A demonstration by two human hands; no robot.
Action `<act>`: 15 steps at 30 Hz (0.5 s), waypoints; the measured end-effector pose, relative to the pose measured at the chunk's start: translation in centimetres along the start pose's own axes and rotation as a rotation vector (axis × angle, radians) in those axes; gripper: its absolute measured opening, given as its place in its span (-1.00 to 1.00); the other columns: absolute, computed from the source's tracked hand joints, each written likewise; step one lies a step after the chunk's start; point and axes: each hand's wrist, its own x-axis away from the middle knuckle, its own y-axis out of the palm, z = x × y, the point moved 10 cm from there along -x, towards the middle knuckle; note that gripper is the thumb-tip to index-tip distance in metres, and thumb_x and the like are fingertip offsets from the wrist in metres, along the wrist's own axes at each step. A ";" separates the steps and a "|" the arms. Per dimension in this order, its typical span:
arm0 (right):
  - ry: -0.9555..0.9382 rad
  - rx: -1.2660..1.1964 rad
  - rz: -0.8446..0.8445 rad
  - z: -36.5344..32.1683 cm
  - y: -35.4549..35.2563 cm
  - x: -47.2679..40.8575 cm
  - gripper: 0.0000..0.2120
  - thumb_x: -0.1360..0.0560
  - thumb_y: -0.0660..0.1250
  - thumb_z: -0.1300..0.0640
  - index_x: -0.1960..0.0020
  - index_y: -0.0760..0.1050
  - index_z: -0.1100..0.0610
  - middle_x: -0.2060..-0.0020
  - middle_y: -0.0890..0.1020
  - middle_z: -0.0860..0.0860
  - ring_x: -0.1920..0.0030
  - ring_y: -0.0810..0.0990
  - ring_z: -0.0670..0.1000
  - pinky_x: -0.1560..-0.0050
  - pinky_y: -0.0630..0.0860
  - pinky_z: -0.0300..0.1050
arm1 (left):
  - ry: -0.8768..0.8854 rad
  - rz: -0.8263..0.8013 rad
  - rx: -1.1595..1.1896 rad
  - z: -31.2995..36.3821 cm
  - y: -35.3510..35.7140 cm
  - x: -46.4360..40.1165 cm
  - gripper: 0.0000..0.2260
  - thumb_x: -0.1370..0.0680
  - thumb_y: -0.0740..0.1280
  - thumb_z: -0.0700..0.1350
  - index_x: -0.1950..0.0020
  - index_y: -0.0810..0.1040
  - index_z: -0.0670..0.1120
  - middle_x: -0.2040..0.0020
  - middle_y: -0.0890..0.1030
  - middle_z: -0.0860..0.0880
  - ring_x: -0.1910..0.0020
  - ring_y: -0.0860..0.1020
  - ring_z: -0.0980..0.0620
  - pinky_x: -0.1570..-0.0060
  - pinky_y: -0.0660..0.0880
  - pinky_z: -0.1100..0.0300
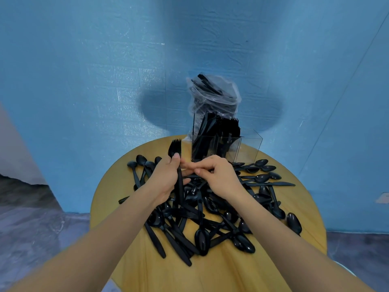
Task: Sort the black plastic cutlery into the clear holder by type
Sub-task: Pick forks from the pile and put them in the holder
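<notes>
The left hand [168, 175] grips a black plastic fork [176, 165] by its handle, thumb pressed just under the head, tines pointing up toward 12 o'clock. Just beside it at 3 o'clock, the right hand [219, 175] has its fingers curled, thumb and forefinger pinched together over a dark piece; which piece it is cannot be told.

Under both hands, a loose pile of cutlery [200, 218] covers the middle of the round wooden table [210, 275]: spoons, knives and forks crossing each other. More spoons [259, 166] lie spread at 2 o'clock from the hands, and a few at 10 o'clock.

At 12 o'clock, at the table's far edge, stands the clear holder [248, 144]. Its left compartments hold upright forks and other pieces; the right compartment looks unfilled. Behind it rises a clear plastic bag [212, 91] with more black cutlery inside, against a blue wall [84, 81].
</notes>
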 end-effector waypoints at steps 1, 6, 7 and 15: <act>0.009 0.012 -0.023 0.6 0.1 0.3 -0.68 -0.54 0.28 0.31 -0.09 0.64 -0.05 0.25 0.55 -0.34 0.11 0.48 -0.42 0.00 0.36 -0.52 | -0.009 0.017 -0.002 -0.5 -0.3 0.2 -0.77 -0.67 0.03 -0.05 0.03 0.40 -0.13 0.15 0.60 -0.08 0.17 0.61 0.05 0.12 0.57 0.14; 0.243 0.138 0.115 5.8 -2.2 1.3 -0.78 -0.55 0.28 0.25 -0.12 0.61 0.09 -0.03 0.63 -0.05 0.06 0.53 -0.17 0.09 0.38 -0.49 | -0.015 0.110 0.113 -1.8 -2.3 0.3 -0.73 -0.67 0.02 -0.05 0.13 0.37 -0.13 0.35 0.42 -0.01 0.42 0.41 0.09 0.36 0.46 0.23; 0.275 0.187 0.118 6.8 -2.5 1.5 -0.77 -0.56 0.27 0.24 -0.17 0.58 0.10 -0.10 0.60 -0.02 -0.02 0.53 -0.12 0.03 0.38 -0.46 | -0.013 0.126 0.120 -1.8 -3.0 0.2 -0.73 -0.68 0.01 -0.05 0.13 0.35 -0.13 0.37 0.36 0.00 0.44 0.34 0.09 0.42 0.41 0.25; 0.273 0.489 -0.154 8.9 2.1 2.1 -0.63 -0.58 0.23 0.02 -0.36 0.41 0.06 -0.32 0.43 0.02 -0.34 0.32 0.06 -0.32 0.29 -0.07 | -0.035 0.171 0.159 -2.8 -5.9 0.1 -0.73 -0.68 0.02 -0.04 0.13 0.36 -0.11 0.39 0.30 0.01 0.47 0.25 0.10 0.40 0.29 0.21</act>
